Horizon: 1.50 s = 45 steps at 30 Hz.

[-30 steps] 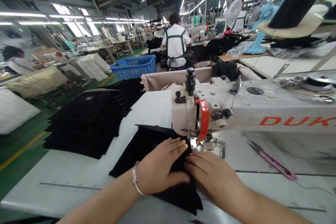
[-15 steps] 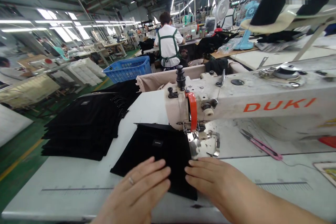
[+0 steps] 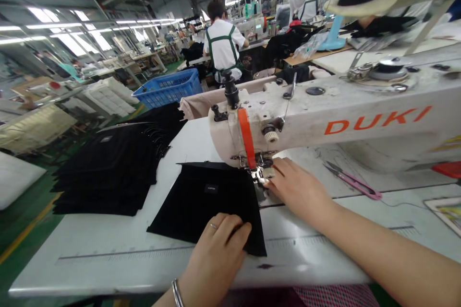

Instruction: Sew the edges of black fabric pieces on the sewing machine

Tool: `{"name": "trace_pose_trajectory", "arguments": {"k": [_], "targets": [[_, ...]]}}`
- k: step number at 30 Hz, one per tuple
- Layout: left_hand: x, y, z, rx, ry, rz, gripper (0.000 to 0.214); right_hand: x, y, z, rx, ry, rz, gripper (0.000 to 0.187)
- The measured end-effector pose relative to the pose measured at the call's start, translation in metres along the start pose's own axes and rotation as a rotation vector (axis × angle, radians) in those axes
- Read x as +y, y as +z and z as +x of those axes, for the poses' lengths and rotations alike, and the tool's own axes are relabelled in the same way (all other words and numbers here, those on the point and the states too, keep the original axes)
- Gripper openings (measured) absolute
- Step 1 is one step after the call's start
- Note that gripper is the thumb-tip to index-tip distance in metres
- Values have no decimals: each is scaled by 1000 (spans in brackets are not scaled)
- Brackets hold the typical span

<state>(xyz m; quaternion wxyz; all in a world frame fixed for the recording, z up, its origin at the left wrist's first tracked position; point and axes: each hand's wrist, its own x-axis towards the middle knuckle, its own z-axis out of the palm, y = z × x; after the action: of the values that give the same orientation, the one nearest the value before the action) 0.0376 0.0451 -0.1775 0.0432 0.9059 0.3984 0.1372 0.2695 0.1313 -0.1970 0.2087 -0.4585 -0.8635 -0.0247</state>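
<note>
A black fabric panel (image 3: pixel 205 206) with a small dark label lies flat on the sewing machine table, its upper right corner by the presser foot (image 3: pixel 256 175). My left hand (image 3: pixel 221 249), with a ring and a bracelet, rests on the panel's lower right part. Its fingers are bent and closed on the cloth; the thumb is hidden. At the right side of the presser foot is my right hand (image 3: pixel 298 192), reaching under the machine head (image 3: pixel 230 139). Its fingertips are partly hidden by the metal parts, so any hold there cannot be made out.
A stack of black panels (image 3: pixel 104 172) lies to the left on the table. Pink-handled thread snips (image 3: pixel 355 182) lie right of my right hand. Beyond the machine are a blue crate (image 3: pixel 169 88) and a co-worker (image 3: pixel 223 43) with their back turned.
My right hand has moved off the panel's edge, up and forward to the presser foot. My left hand has slid right and its fingers have bent. The view has shifted slightly.
</note>
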Motion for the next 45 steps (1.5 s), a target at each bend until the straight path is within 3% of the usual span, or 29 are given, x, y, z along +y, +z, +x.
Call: {"name": "trace_pose_trajectory", "arguments": {"k": [5,9,12,15,17,19,22,27,33,36,41,45], "targets": [[-4,12,-8,143,-297,-325,22,-25,-20,-48,-86,-98,321,18],[-6,13,-11,140,-307,-375,23,-47,-19,-75,-97,-100,423,8],[-4,11,-10,157,-332,-393,21,-57,-11,-75,-44,-108,427,9],[-3,9,-10,176,-345,-410,21,-62,-6,-70,29,-37,525,20],[-3,10,-11,185,-358,-413,21,-64,-6,-67,66,21,632,16],[-4,11,-11,202,-376,-414,20,-66,-7,-64,66,43,710,15],[-5,11,-12,239,-388,-412,18,-66,-8,-59,20,15,679,30],[-5,9,-11,313,-378,-360,16,-57,-11,-49,-57,-192,480,11],[-6,8,-11,341,-353,-341,14,-46,-18,-42,-160,-392,405,5],[-6,8,-10,336,-301,-303,19,-47,-16,-46,-146,-386,416,3],[-3,5,-3,177,33,-103,36,-55,-11,-63,-18,-248,525,18],[-1,5,0,140,36,-74,36,-58,-14,-70,29,-193,505,29]]}}
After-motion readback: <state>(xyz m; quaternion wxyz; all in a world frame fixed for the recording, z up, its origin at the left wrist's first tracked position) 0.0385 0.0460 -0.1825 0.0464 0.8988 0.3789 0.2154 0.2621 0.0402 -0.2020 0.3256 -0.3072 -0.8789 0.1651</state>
